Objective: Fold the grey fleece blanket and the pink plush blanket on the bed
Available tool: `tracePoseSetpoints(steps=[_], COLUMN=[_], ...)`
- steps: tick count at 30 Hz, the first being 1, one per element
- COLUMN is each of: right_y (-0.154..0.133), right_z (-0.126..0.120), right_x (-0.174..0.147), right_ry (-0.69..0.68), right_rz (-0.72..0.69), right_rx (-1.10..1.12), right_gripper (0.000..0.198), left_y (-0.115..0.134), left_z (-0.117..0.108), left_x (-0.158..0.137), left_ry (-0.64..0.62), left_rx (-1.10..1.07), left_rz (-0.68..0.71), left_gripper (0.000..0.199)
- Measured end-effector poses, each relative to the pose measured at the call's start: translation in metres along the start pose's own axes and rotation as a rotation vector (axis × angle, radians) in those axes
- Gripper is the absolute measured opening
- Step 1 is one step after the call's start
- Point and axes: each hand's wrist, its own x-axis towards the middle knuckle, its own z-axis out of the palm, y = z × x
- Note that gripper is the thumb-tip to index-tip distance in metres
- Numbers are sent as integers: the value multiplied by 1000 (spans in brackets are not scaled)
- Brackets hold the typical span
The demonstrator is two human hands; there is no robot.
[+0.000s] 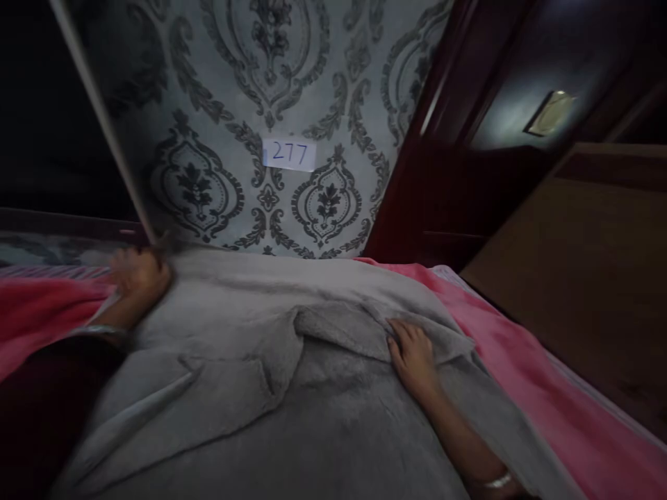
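A soft grey blanket (354, 423) lies spread over a pink and white cover (552, 389), its near part folded back in uneven creases. My left hand (140, 272), slightly blurred, is closed around the blanket's far left corner close to the wall. On the right, my right hand (414, 354) grips the folded edge of the same blanket, with the fingers over the fold and the thumb beside it. Fabric hides part of the fingertips.
Patterned grey wallpaper (229, 125) with a paper label (289, 154) reading 277 rises behind the bed. At the right stand a dark red wooden door (438, 180) and a large brown box (588, 278). A dark panel with a pale edge strip (104, 118) is at left.
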Motion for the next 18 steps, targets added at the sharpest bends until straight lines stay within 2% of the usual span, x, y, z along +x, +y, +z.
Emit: tracePoseSetpoints(steps=[2, 4, 5, 7, 9, 11, 13, 15, 16, 18], right_y=[0, 7, 13, 31, 51, 69, 79, 76, 70, 51], right_z=[-1, -5, -8, -17, -27, -34, -38, -39, -38, -37], right_x=[3, 14, 23, 49, 80, 111, 135, 145, 144, 125], right_ry=[-1, 2, 20, 90, 132, 63, -27, -45, -13, 60], right_rz=[15, 27, 39, 102, 257, 489, 646, 675, 648, 481], right_rx=[24, 80, 109, 127, 72, 34, 48, 79, 86, 112], right_gripper=[40, 39, 39, 40, 45, 49, 48, 45, 45, 48], left_y=[29, 54, 63, 74, 74, 71, 67, 65, 65, 66], left_z=[-1, 5, 10, 22, 32, 38, 40, 39, 39, 39], left_x=[-7, -18, -24, -35, -43, -44, -43, -41, -40, -40], left_ry=[-79, -260, -320, -324, -263, -238, -234, -236, -239, -239], left_rx=[67, 99, 120, 163, 171, 152, 140, 131, 127, 118], left_rz=[183, 385, 435, 447, 427, 433, 435, 429, 425, 425], left_gripper=[57, 57, 59, 61, 60, 60, 60, 60, 60, 61])
